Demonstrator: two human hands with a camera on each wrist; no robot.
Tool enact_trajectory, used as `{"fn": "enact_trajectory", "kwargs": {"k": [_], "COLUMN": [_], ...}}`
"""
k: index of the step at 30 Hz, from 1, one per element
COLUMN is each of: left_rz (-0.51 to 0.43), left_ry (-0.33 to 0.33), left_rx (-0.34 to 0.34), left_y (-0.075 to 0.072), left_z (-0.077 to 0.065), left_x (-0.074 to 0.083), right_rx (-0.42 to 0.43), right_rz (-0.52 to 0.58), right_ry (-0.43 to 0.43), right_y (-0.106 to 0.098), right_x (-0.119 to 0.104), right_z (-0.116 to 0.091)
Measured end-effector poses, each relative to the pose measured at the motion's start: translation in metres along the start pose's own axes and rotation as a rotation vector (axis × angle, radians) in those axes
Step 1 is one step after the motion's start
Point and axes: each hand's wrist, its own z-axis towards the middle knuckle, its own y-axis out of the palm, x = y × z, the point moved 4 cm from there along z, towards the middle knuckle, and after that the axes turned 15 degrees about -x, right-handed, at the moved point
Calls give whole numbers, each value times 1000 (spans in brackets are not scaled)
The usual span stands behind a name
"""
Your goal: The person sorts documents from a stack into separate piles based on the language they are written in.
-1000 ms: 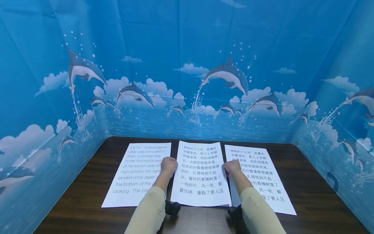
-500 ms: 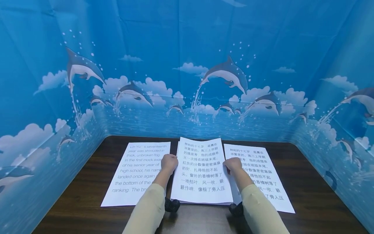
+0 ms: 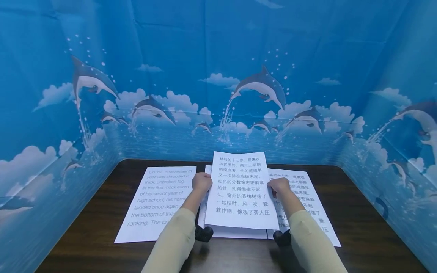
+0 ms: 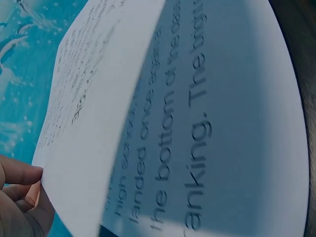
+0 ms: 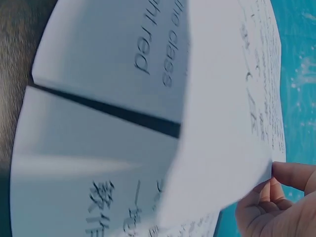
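A sheet of paper (image 3: 239,201) printed with Chinese text is held up off the table, its top edge tilted away. My left hand (image 3: 202,182) pinches its left edge between thumb and fingers. On the opposite edge, my right hand (image 3: 279,185) pinches it the same way. Beneath lies another sheet of paper (image 4: 237,148) with English print, partly covered by the raised one. Both wrist views show the thumbs and fingertips gripping the margins of the lifted sheet.
At the left lies an English-printed sheet (image 3: 153,204), overlapped by the left forearm in view. A Chinese-printed sheet (image 3: 315,201) lies at the right, partly behind the right arm. The dark wooden table (image 3: 85,227) is enclosed by a blue dolphin-patterned curtain (image 3: 218,45).
Both hands have raised the Chinese sheet from the middle pile and moved it slightly right and up. The English sheet below it has come into view. The side sheets stay put.
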Motion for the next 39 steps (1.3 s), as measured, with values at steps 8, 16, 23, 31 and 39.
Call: {"fn": "enact_trajectory", "kwargs": {"k": [8,16,23,31,39], "left_rz": [0,3,-4,-28,-59], "left_ry": [36,106,120,133,136], "left_rx": [14,18,-29,-2,-36], "left_y": [10,29,56,79,93], "left_z": [-2,-2,-7,-8,-13], "left_x": [18,36,47,57,67], "right_rx": [-15,-20,-20,-21,19], "right_rz": [2,73,111,127,120], "right_ry": [4,17,21,34,83], "right_y": [-19,-46,-70,-91,-110], "right_x": [-6,-7,2,8,19], "right_z": [2,-1,-1,-4,-3]}}
